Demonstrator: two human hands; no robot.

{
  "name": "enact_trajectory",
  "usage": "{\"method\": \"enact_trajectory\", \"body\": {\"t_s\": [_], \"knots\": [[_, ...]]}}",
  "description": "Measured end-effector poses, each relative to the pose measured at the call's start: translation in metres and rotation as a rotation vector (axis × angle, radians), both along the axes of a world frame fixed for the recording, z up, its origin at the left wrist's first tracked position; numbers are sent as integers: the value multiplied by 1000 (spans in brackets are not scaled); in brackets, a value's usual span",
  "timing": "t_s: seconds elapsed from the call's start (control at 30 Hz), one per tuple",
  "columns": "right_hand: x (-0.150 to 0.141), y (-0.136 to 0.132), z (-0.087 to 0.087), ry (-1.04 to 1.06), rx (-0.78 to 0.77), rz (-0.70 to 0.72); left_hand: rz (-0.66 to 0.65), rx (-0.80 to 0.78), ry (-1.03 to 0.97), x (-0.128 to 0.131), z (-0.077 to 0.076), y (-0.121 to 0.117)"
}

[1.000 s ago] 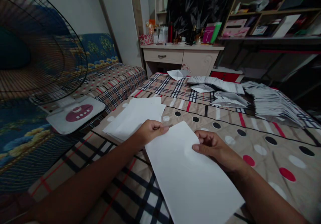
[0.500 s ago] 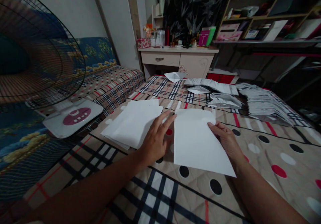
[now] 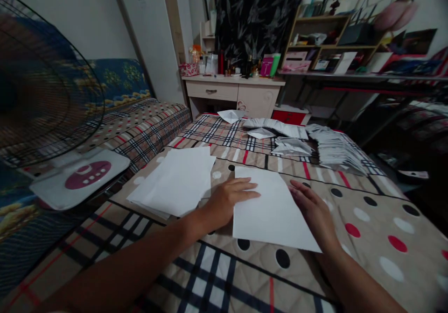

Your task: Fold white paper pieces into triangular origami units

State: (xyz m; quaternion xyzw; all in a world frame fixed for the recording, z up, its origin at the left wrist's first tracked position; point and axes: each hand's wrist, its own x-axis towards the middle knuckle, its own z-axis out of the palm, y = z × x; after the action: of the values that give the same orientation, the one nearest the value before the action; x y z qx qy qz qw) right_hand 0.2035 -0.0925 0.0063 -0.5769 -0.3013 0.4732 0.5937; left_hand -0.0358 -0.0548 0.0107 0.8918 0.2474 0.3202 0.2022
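Our left grip (image 3: pixel 224 203) is released, its fingers (image 3: pixel 245 195) straight and laid on top of a white sheet (image 3: pixel 269 215), at the nine o'clock side, toward the top corner. Our right grip (image 3: pixel 317 215) sits at the sheet's three o'clock edge with its fingers loosely bent; we cannot tell whether it pinches the paper or only rests against it. The sheet lies between our two grips, over the bedspread (image 3: pixel 367 252) with its dots and plaid (whether it is one layer or several, we cannot say).

From the sheet, we find a pile of white paper (image 3: pixel 175 177) at about ten o'clock, just beside our left grip, its edges unevenly stacked. A long row of folded papers (image 3: pixel 280 128) lies at twelve, with a single folded piece (image 3: pixel 261 133) just in front of it; a small bunch (image 3: pixel 292 146) is at one, and a thick packed row (image 3: pixel 338 152) at two. Another folded piece (image 3: pixel 231 116) lies at eleven. Farther out at eleven stands a pale desk (image 3: pixel 213 90) crowded with bottles, and a fan (image 3: pixel 52 103) stands near ten.
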Motion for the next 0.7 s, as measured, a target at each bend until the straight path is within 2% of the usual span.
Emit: {"method": "enact_trajectory", "body": {"t_s": [0.07, 0.13, 0.23, 0.3, 0.4, 0.47, 0.53, 0.7], "knots": [[9, -14, -6, -124, 85, 45, -4, -52, -6, -1, -4, -2], [15, -27, -10, -414, 232, 127, -13, -105, 0, -4, -8, -4], [18, -38, -12, -873, 466, 344, -44, -188, 11, -9, -12, -5], [18, -39, -11, -1035, 548, 506, -85, -236, 43, -12, -13, -5], [15, -40, -10, -1097, 522, 686, -121, -260, 99, -17, -13, -3], [13, -41, -8, -1071, 468, 711, -113, -272, 105, -19, -11, -1], [10, -43, -4, -1013, 422, 665, -51, -319, 79, -20, -9, -1], [1, -41, -1, -831, 222, 463, 271, -576, 55, -16, -7, 3]]}}
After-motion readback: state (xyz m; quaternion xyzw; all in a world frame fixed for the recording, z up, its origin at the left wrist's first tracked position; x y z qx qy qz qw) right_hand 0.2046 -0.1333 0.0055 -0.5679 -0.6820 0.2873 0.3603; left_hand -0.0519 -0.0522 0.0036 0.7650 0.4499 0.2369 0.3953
